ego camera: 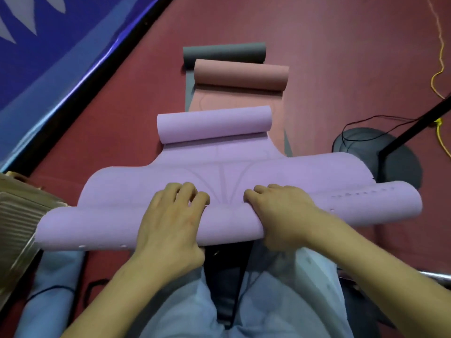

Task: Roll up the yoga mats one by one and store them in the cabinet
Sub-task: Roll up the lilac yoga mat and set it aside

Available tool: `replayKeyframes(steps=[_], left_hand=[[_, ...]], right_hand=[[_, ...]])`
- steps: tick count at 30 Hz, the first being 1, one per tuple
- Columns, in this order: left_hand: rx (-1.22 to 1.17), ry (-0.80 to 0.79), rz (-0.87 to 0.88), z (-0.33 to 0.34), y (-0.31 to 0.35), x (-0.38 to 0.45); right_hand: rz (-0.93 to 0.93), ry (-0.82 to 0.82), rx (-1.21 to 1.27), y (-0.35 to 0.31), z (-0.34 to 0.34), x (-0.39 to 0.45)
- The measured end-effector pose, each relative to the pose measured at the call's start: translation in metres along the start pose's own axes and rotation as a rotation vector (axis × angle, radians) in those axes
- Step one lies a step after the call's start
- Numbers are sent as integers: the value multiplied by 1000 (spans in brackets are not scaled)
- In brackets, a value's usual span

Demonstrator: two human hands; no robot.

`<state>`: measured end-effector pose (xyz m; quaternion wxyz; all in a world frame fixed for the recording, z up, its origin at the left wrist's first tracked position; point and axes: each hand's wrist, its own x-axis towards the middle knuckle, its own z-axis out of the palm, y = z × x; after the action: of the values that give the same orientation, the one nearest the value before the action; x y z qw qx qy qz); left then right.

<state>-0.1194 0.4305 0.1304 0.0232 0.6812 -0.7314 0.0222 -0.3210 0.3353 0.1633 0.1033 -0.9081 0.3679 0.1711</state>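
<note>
In the head view, the person is kneeling over the purple mat (244, 172), which is lying on the red floor (341, 45) and running away toward twelve o'clock. Its near end is forming a roll (97, 225) across the frame at about six o'clock, and both hands are sitting on that roll. The left hand (170, 215) is draping over the top at roughly seven o'clock of the mat's centre, fingers curling down over the front of the roll and gripping it. The right hand (280, 213) is doing the same at five o'clock, fingers curled over the top and thumb side tucked beneath. Placing the hands close together near the middle is likely keeping the roll tight and even as it is being pushed forward. The far end of the purple mat is curling up on itself (214, 123) at twelve o'clock, probably from being stored rolled.

Beyond it, the pink mat (241, 74) is lying underneath with its far end also curling, and the grey mat (224, 53) is lying under that one, farthest away. So the first mat is only partly rolled, and two more are waiting.

No cabinet is showing. At nine o'clock a ribbed beige object (17, 215) is sitting at the edge; I cannot tell whether it holds anything. At three o'clock a round dark stand base (361, 145) is resting on the floor with a yellow cable (439, 57) trailing past.
</note>
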Motion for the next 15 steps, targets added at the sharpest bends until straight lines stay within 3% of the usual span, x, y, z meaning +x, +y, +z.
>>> replayKeyframes(steps=[5,8,10,15], left_hand=[[-4,-30,38,-12,4,12],[34,-102,34,-4,10,15],[55,-143,31,1,7,21],[127,-229,64,-10,1,35]], right_hand=[[26,-353,174,15,-30,23],[51,-440,212,18,-38,33],[73,-367,163,13,-32,32],[183,45,30,-5,-6,13]])
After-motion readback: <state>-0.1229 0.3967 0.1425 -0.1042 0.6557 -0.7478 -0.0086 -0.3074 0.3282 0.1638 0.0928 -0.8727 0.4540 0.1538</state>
